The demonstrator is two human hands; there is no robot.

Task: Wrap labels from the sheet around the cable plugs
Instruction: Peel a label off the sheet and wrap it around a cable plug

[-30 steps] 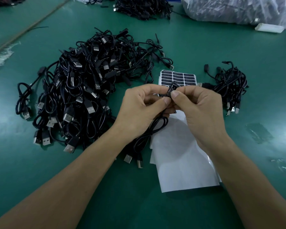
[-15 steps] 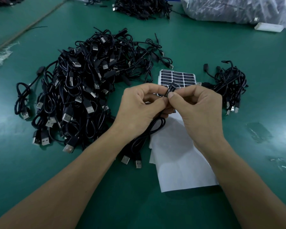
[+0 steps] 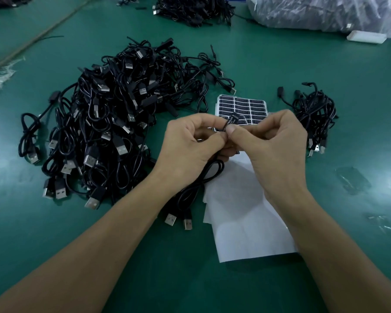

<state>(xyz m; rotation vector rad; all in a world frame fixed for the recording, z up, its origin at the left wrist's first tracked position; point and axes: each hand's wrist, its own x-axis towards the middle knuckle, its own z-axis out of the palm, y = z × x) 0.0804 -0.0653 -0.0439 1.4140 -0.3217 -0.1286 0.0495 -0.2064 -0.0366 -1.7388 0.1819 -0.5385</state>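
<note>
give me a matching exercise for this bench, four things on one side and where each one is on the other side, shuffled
Things
1 big cable pile
2 small cable bundle
3 label sheet
4 cable plug

Places
a right of the right hand
b pinched by both hands
c left of the left hand
d lying flat just beyond both hands

Pairs: 1-c, 2-a, 3-d, 4-b
</note>
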